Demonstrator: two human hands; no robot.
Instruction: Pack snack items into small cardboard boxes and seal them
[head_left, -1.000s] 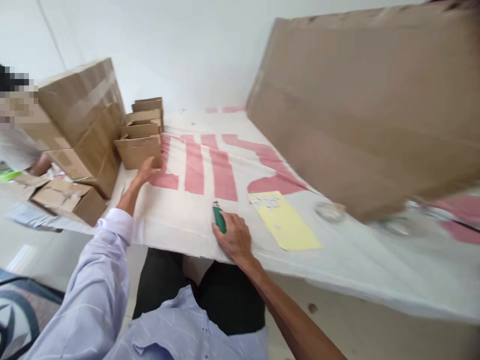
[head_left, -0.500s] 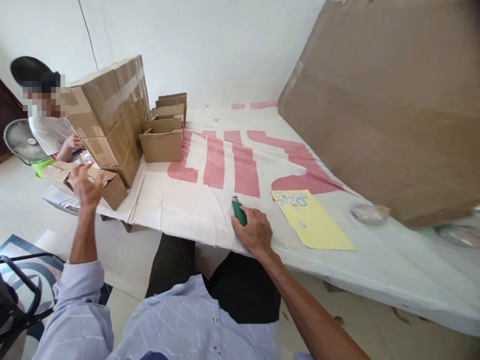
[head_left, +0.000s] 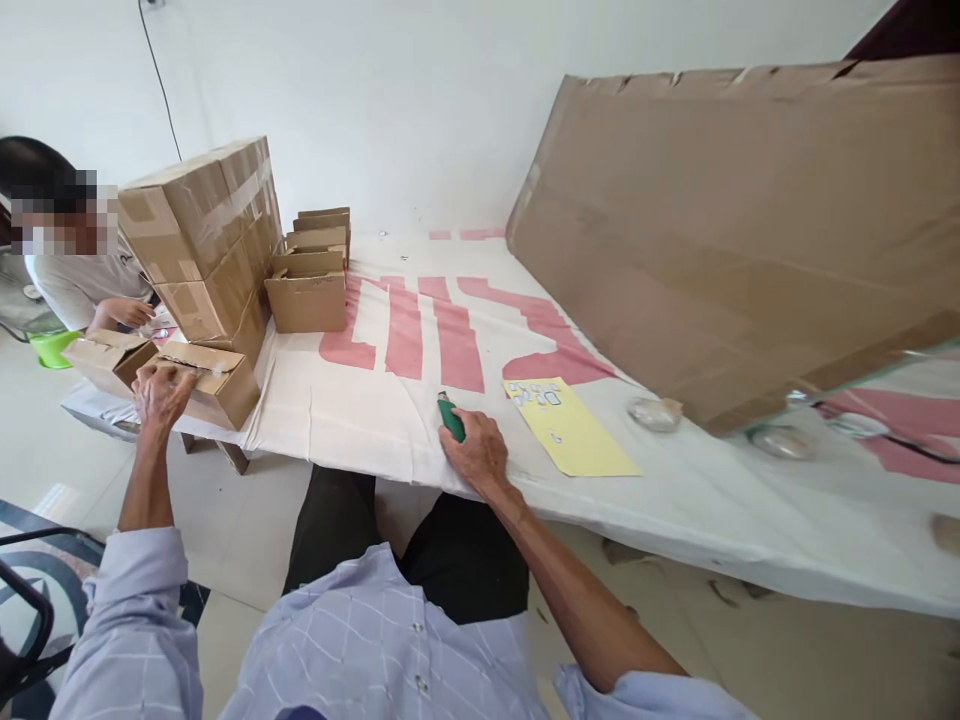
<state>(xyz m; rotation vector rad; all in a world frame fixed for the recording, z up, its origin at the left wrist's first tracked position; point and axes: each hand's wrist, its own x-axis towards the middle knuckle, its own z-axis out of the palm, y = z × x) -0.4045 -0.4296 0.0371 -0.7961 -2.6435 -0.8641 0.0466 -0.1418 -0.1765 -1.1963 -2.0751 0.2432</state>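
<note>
Head view | green-handled tool (head_left: 451,418) over worktop (head_left: 360,430), right hand (head_left: 480,450) fingers wrapped round it; likely light, rigid, take mid-handle | left hand (head_left: 160,393) at carton (head_left: 234,396), pinch unclear; likely crushable, support base.

The long table cover (head_left: 360,430) is off-white cloth, matt and creased, with flat red lettering (head_left: 461,345) across its middle. At far left, the stacked boxes (head_left: 195,235) are matt brown cardboard crossed by shiny clear tape; the small open boxes (head_left: 306,303) beside them are plain, dull cardboard. The large panel (head_left: 720,230) at far right has a brown paper-like face, slightly wrinkled, and a glassy lower edge. The sheet (head_left: 581,435) is matt yellow paper. The tool (head_left: 451,418) has a smooth green, plastic-looking handle and a metallic tip. The floor (head_left: 247,535) looks smooth and glossy.
</note>
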